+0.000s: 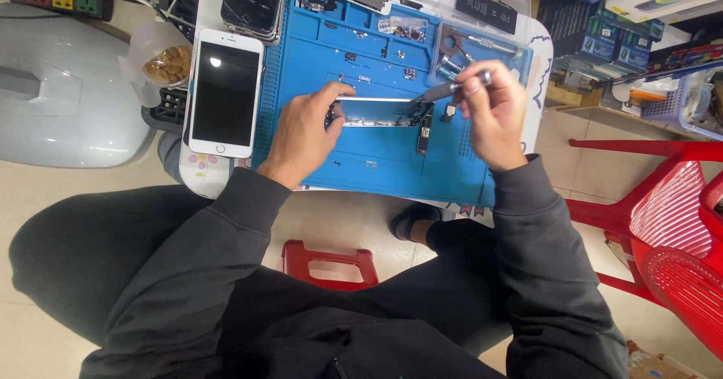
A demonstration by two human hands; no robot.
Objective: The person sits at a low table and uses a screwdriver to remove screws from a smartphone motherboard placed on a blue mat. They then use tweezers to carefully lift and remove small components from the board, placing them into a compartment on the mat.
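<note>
An opened phone frame (380, 112) lies on its edge across the middle of a blue repair mat (361, 55). My left hand (305, 130) grips the frame's left end and steadies it. My right hand (493, 112) holds a thin metal screwdriver (452, 88) whose tip points down-left into the frame's right end. A small dark part hangs off the frame near the tip. Both sleeves are dark grey.
A white phone (224, 93) with a dark screen lies left of the mat, a stack of phones (252, 3) behind it. Small screws and parts dot the mat. A clear parts box (482, 6) sits at the back right. Red plastic chair (670, 221) right, red stool (329, 262) below.
</note>
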